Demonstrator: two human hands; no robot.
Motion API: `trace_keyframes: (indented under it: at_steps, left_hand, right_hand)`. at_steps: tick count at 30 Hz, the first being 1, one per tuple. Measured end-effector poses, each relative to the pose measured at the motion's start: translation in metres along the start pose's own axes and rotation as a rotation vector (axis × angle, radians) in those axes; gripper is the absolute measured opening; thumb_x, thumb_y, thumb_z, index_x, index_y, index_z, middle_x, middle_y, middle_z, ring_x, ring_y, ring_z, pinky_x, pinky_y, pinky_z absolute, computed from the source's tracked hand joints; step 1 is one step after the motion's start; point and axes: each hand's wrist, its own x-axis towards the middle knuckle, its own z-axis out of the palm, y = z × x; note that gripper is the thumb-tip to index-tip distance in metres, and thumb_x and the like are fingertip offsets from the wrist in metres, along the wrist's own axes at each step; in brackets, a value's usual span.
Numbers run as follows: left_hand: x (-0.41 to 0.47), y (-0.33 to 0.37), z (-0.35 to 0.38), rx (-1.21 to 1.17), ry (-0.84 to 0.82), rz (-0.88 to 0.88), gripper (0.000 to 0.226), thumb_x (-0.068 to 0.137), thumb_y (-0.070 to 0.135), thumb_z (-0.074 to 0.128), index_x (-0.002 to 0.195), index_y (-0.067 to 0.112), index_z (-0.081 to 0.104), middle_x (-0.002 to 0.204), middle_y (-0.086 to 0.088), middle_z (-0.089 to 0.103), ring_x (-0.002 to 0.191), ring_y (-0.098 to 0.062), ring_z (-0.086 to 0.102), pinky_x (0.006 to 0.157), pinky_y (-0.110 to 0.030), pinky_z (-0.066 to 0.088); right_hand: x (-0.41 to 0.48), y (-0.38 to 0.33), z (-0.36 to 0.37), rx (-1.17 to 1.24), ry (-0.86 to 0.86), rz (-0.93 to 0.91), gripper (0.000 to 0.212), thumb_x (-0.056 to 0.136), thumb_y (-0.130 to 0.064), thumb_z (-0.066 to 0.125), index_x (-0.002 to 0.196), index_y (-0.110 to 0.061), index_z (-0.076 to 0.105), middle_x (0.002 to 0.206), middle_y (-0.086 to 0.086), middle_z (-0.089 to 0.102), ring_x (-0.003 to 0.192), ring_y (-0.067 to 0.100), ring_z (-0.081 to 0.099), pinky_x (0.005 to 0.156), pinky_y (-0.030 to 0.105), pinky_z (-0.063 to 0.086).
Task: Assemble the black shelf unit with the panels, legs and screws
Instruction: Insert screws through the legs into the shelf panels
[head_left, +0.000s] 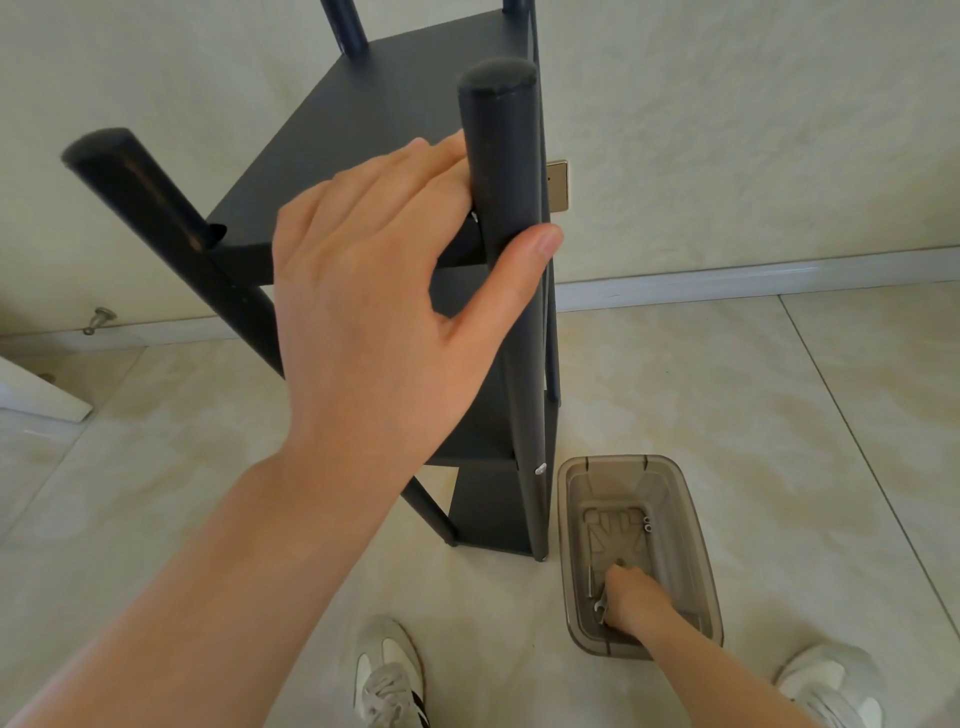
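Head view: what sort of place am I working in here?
Likely a room in a home: glossy tiled floor, white baseboard under a pale wall, and a wall plate behind the shelf.

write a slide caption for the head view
Left hand grips a leg of the black shelf unit while the right hand reaches into the floor bin.

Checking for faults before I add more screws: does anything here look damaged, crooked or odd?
The near-left leg shows brownish scuffs in its black finish, and a small gap shows at its joint with the top panel. Its outward slant may be only the wide lens. Nothing else stands out.
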Motion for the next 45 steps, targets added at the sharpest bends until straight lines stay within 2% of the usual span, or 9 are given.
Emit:
trace_keyframes:
  at_steps: [11, 17, 22, 26, 30, 33, 37, 41, 45]
  left_hand:
    - [0.001, -0.002, 0.001, -0.004, -0.003, 0.024, 0.043, 0.101, 0.049, 0.047, 0.102, 0.014, 0.072, 0.093, 0.017, 0.049, 0.099, -0.03, 0.065, 0.087, -0.052, 0.048]
    - [0.002, 0.0, 0.001, -0.003, -0.003, 0.012, 0.045, 0.1, 0.052, 0.044, 0.095, 0.015, 0.07, 0.09, 0.017, 0.045, 0.095, -0.03, 0.064, 0.086, -0.048, 0.048]
    - [0.003, 0.002, 0.001, 0.003, -0.012, 0.009, 0.045, 0.1, 0.053, 0.043, 0.097, 0.017, 0.07, 0.091, 0.018, 0.045, 0.096, -0.029, 0.065, 0.086, -0.05, 0.048]
    - [0.003, 0.002, 0.0, 0.002, -0.015, 0.012, 0.044, 0.1, 0.053, 0.044, 0.097, 0.017, 0.069, 0.092, 0.018, 0.046, 0.097, -0.027, 0.065, 0.088, -0.05, 0.048]
    - [0.003, 0.001, 0.0, -0.007, -0.02, 0.009, 0.042, 0.1, 0.052, 0.047, 0.099, 0.016, 0.07, 0.091, 0.018, 0.047, 0.096, -0.027, 0.066, 0.086, -0.051, 0.049]
    - [0.003, 0.001, 0.0, -0.023, -0.014, 0.006, 0.039, 0.1, 0.05, 0.049, 0.099, 0.017, 0.07, 0.09, 0.019, 0.047, 0.096, -0.028, 0.066, 0.085, -0.051, 0.049]
    - [0.002, 0.001, 0.0, -0.027, -0.01, 0.001, 0.039, 0.1, 0.05, 0.049, 0.097, 0.016, 0.07, 0.089, 0.017, 0.048, 0.096, -0.03, 0.066, 0.085, -0.049, 0.048]
    - [0.003, 0.0, 0.0, -0.035, -0.013, 0.001, 0.036, 0.1, 0.048, 0.053, 0.096, 0.016, 0.069, 0.089, 0.015, 0.053, 0.096, -0.031, 0.066, 0.084, -0.052, 0.049]
    - [0.0, -0.002, 0.001, -0.039, -0.002, -0.017, 0.034, 0.099, 0.045, 0.056, 0.101, 0.015, 0.071, 0.094, 0.005, 0.068, 0.099, -0.03, 0.067, 0.086, -0.055, 0.05]
  right_hand:
    - [0.001, 0.0, -0.006, 0.06, 0.013, -0.017, 0.024, 0.095, -0.016, 0.062, 0.118, -0.012, 0.059, 0.106, 0.004, 0.063, 0.087, 0.019, 0.06, 0.072, 0.025, 0.047]
    - [0.003, 0.004, -0.017, 0.203, -0.007, 0.02, 0.018, 0.092, -0.023, 0.066, 0.082, -0.019, 0.052, 0.078, -0.003, 0.053, 0.076, 0.014, 0.059, 0.055, 0.019, 0.039]
    - [0.005, 0.013, -0.031, 0.363, 0.037, 0.003, 0.013, 0.091, -0.016, 0.064, 0.093, -0.014, 0.052, 0.086, 0.001, 0.057, 0.076, 0.014, 0.057, 0.053, 0.017, 0.039]
    - [0.006, 0.022, -0.052, 0.558, 0.156, 0.01, 0.015, 0.09, -0.009, 0.063, 0.098, -0.015, 0.052, 0.099, 0.006, 0.061, 0.088, 0.02, 0.059, 0.07, 0.026, 0.046]
    - [0.006, 0.039, -0.074, 0.57, 0.199, -0.017, 0.042, 0.09, -0.011, 0.065, 0.128, -0.013, 0.05, 0.112, 0.007, 0.062, 0.096, 0.021, 0.061, 0.075, 0.026, 0.049]
    - [0.001, 0.054, -0.092, 0.548, 0.261, -0.007, 0.059, 0.09, -0.014, 0.066, 0.143, -0.013, 0.041, 0.128, 0.013, 0.061, 0.091, 0.021, 0.06, 0.062, 0.022, 0.045]
    - [-0.011, 0.075, -0.111, 0.541, 0.361, 0.001, 0.07, 0.091, -0.011, 0.066, 0.151, -0.009, 0.029, 0.143, 0.016, 0.05, 0.124, 0.034, 0.054, 0.096, 0.035, 0.045]
    - [-0.015, 0.097, -0.114, 0.602, 0.409, 0.105, 0.079, 0.092, -0.013, 0.065, 0.155, -0.013, 0.017, 0.103, 0.016, 0.062, 0.081, 0.029, 0.062, 0.068, 0.035, 0.047]
    - [-0.016, 0.111, -0.113, 0.671, 0.439, 0.222, 0.073, 0.094, -0.012, 0.062, 0.153, -0.009, 0.02, 0.106, 0.021, 0.064, 0.068, 0.024, 0.054, 0.063, 0.032, 0.041]
